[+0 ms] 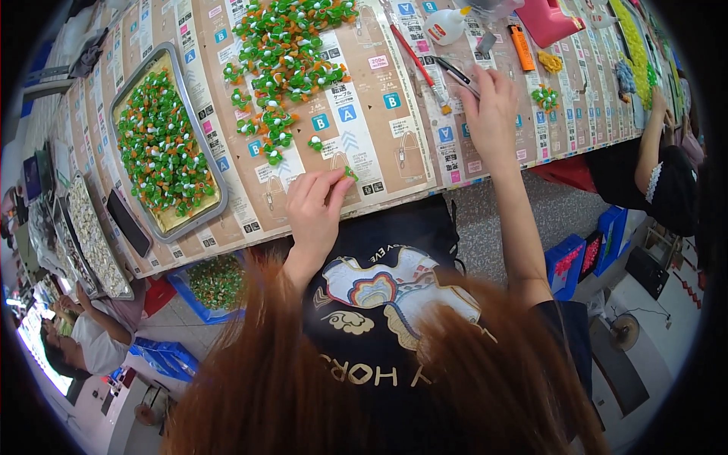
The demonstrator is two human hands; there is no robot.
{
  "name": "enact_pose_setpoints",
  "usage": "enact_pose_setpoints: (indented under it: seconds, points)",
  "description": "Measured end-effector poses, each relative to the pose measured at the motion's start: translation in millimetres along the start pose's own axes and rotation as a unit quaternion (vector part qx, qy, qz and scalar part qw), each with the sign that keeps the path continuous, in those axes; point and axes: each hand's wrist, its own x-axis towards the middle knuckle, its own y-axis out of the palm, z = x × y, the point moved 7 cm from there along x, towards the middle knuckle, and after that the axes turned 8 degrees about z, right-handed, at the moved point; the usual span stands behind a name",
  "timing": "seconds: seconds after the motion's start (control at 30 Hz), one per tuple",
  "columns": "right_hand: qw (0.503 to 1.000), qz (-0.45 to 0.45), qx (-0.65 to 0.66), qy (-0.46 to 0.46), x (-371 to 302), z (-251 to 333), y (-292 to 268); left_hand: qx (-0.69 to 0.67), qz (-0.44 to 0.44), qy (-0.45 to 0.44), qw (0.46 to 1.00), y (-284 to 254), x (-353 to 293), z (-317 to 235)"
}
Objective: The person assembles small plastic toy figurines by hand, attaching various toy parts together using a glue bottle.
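Head view: the left hand [313, 206] pinches a small green piece [350, 174] near the front edge of the table [398, 182]; the right hand [493, 106] is at a dark pen-like tool [449, 68] — gripping or not, I cannot tell. Apparently a tool pick-up — calling for a steady pinch.

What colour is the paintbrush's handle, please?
The paintbrush's handle is red, showing best in the head view.
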Motion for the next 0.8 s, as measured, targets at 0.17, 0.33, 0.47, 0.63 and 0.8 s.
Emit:
enact_pose_setpoints:
  seconds: [0.17,0.33,0.47,0.63,0.8]
  points:
    - [0.996,0.049,0.08,-0.01,-5,-15,18,0.052,-0.018,0.027,0.998,9,-1,-4]
    - [0.828,0.304,0.412,0.229,-51,2,10,0.049,-0.02,0.012,0.999,17,0,5]
    - [0.848,0.305,0.428,-0.067,-88,61,19,0.031,-0.014,0.005,0.999,21,5,3]
    - [0.815,0.396,0.423,-0.017,-101,79,34,0.05,-0.001,0.026,0.998,27,15,-5]
    - [0.825,0.424,0.374,-0.007,-103,77,47,0.054,0.01,0.028,0.998,32,19,-6]
